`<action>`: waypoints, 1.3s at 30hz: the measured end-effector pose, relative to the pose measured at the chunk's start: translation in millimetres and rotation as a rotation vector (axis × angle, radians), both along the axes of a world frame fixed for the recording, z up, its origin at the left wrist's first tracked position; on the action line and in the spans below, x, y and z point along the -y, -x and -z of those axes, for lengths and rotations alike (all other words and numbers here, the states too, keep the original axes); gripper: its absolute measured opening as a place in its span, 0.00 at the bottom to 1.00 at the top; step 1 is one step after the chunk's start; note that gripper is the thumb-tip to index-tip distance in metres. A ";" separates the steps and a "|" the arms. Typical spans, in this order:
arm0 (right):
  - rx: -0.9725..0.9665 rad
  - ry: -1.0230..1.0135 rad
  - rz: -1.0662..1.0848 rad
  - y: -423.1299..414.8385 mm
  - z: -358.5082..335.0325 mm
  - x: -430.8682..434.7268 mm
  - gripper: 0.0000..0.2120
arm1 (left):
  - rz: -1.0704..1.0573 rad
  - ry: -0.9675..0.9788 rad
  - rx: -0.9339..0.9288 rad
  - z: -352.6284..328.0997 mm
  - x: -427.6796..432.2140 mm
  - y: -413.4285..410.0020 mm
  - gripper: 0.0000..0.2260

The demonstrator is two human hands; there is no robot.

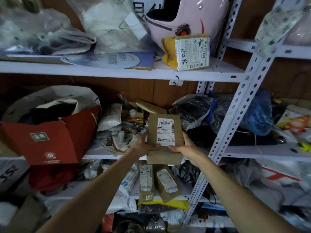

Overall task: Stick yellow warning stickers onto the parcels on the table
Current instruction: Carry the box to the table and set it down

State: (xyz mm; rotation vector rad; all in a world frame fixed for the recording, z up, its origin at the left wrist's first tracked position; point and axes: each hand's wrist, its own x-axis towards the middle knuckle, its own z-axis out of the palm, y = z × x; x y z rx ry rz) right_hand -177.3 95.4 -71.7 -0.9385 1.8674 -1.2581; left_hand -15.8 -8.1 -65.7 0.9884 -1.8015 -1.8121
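The left hand (143, 146) and right hand (185, 147) clasp a flat brown cardboard parcel (154, 130) before cluttered white metal shelving (235, 118), with a red paper bag (50, 142) at nine o'clock.

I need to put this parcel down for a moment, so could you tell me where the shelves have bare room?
The top shelf is bare between the labelled parcel leaning by the pink helmet and the upright post. The middle shelf behind your brown parcel is crowded: red bag, small clutter, black bags.
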 end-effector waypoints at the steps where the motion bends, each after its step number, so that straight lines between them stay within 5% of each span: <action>1: 0.017 0.005 0.020 -7.0 1.1 -3.7 0.45 | 0.008 -0.008 -0.005 0.8 -2.0 -5.2 0.37; 11: 0.016 0.050 0.162 -89.3 -2.8 -49.0 0.46 | 0.140 0.060 -0.044 11.1 -10.7 -68.3 0.30; 15: 0.028 0.070 0.283 -109.3 -10.0 -88.6 0.52 | 0.228 0.111 -0.012 2.7 -32.6 -66.3 0.36; 20: 0.046 0.139 0.442 -105.0 -21.2 -171.4 0.37 | 0.390 0.196 0.031 -5.3 -91.0 -28.6 0.43; 31: -0.017 0.219 1.086 -122.4 -31.7 -466.9 0.34 | 0.978 0.150 -0.107 -6.5 -373.1 74.2 0.43; 39: -0.102 0.178 1.638 -225.4 -34.6 -673.6 0.44 | 1.438 0.232 -0.197 -18.2 -620.9 62.5 0.46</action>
